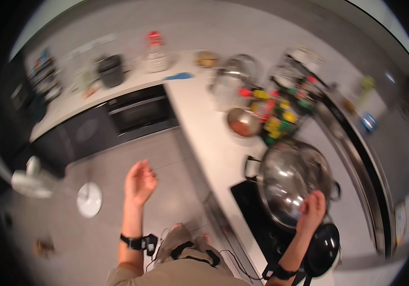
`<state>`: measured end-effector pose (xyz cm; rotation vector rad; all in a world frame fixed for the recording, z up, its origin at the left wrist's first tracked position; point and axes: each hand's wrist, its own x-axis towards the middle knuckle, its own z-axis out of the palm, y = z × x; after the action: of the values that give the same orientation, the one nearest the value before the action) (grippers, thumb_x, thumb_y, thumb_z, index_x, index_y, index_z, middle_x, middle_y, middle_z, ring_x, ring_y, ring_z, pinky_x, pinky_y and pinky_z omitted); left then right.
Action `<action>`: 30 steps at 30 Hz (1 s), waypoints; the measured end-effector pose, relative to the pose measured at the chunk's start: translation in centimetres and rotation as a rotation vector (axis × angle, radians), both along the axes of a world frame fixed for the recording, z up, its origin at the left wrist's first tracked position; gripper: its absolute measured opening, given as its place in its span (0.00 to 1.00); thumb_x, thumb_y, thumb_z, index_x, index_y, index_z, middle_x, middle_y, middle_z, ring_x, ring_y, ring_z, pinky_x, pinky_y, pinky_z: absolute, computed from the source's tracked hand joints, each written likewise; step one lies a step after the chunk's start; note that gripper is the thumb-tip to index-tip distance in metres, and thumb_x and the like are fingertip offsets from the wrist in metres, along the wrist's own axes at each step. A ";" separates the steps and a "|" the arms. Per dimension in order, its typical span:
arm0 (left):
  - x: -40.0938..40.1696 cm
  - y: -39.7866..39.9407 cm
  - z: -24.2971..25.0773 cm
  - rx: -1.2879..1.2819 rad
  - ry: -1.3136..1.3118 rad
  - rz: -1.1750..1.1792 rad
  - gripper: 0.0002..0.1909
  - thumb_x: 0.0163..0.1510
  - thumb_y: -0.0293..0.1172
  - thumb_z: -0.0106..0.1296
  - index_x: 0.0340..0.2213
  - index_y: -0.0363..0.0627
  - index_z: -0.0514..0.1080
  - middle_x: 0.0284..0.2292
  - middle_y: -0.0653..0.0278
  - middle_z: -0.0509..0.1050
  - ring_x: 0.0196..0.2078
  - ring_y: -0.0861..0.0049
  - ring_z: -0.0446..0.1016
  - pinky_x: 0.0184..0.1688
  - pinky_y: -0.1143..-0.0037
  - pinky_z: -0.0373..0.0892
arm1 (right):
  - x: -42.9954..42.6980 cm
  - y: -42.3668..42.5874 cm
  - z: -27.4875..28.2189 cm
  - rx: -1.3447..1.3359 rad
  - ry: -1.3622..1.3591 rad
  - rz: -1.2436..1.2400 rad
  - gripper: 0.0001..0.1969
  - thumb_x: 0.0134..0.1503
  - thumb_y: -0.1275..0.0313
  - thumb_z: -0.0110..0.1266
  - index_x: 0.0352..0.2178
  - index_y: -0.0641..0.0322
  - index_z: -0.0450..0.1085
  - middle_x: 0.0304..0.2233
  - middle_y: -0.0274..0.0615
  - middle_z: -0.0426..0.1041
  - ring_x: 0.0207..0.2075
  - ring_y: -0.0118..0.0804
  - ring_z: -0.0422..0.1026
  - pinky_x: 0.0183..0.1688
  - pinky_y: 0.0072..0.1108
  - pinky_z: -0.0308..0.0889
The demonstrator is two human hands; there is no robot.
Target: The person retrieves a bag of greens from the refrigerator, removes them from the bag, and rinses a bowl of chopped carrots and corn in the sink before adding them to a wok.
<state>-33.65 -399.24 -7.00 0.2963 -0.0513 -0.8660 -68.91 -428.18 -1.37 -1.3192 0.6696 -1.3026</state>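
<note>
My left hand (141,183) hangs over the tiled floor with its fingers loosely bent, and I see nothing in it. My right hand (311,211) is in front of the near rim of a large stainless-steel pan (279,182) with black side handles. Its fingers are half curled, and nothing shows in them; blur hides whether it touches the pan. The pan stands on a black cooktop (252,211). Close to my right forearm sits a black frying pan (322,246), its handle towards me.
Beyond the large pan are a steel bowl (243,122) with reddish contents and several bottles (274,111) with coloured caps. A blue item (178,76) lies on the white counter (193,118). Left are a built-in oven (142,111) and a white standing fan (33,184). A cable (238,264) runs near my right wrist.
</note>
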 end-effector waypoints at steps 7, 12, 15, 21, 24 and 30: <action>4.3 12.6 -1.9 0.063 0.095 0.212 0.09 0.53 0.35 0.43 0.29 0.45 0.69 0.20 0.69 0.68 0.23 0.80 0.64 0.27 0.81 0.63 | 5.6 6.3 -3.5 0.224 -0.222 0.009 0.06 0.56 0.74 0.43 0.36 0.59 0.62 0.21 0.29 0.60 0.17 0.19 0.56 0.18 0.11 0.51; 10.2 11.3 -3.4 0.111 0.103 0.007 0.08 0.53 0.35 0.42 0.29 0.47 0.70 0.20 0.70 0.68 0.23 0.80 0.65 0.29 0.80 0.63 | 5.1 11.1 -4.5 0.274 -0.374 -0.206 0.08 0.56 0.72 0.43 0.37 0.61 0.62 0.22 0.30 0.61 0.19 0.19 0.58 0.19 0.10 0.54; 11.2 7.6 -1.6 0.145 0.122 -0.174 0.09 0.53 0.35 0.42 0.30 0.46 0.70 0.20 0.69 0.69 0.23 0.80 0.65 0.29 0.79 0.63 | 2.6 15.6 -3.5 0.302 -0.459 -0.327 0.10 0.54 0.71 0.46 0.38 0.61 0.61 0.22 0.30 0.61 0.19 0.19 0.57 0.18 0.11 0.52; 3.5 -1.0 0.5 0.087 0.052 -0.759 0.11 0.55 0.35 0.39 0.32 0.44 0.69 0.24 0.70 0.69 0.26 0.81 0.63 0.31 0.80 0.61 | -8.1 27.7 1.4 0.299 -0.498 -0.841 0.06 0.54 0.73 0.46 0.34 0.60 0.64 0.20 0.31 0.62 0.19 0.21 0.59 0.20 0.13 0.55; -6.1 -2.8 1.3 0.104 0.115 -1.051 0.12 0.56 0.35 0.38 0.34 0.43 0.69 0.24 0.70 0.67 0.27 0.81 0.62 0.32 0.80 0.60 | -16.2 37.0 1.2 0.214 -0.598 -1.035 0.05 0.53 0.72 0.46 0.33 0.58 0.64 0.20 0.30 0.63 0.19 0.21 0.60 0.20 0.12 0.56; -28.3 0.0 1.8 0.134 0.068 -1.518 0.12 0.57 0.36 0.37 0.34 0.43 0.68 0.24 0.69 0.67 0.26 0.81 0.62 0.31 0.81 0.60 | -29.2 58.9 -0.3 0.096 -0.723 -1.449 0.04 0.52 0.73 0.47 0.31 0.57 0.64 0.19 0.29 0.64 0.18 0.20 0.60 0.20 0.12 0.56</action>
<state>-61.92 -399.25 -5.20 0.3307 -0.1642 -2.3916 -98.15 -369.29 -1.62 0.0035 1.1604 -2.6167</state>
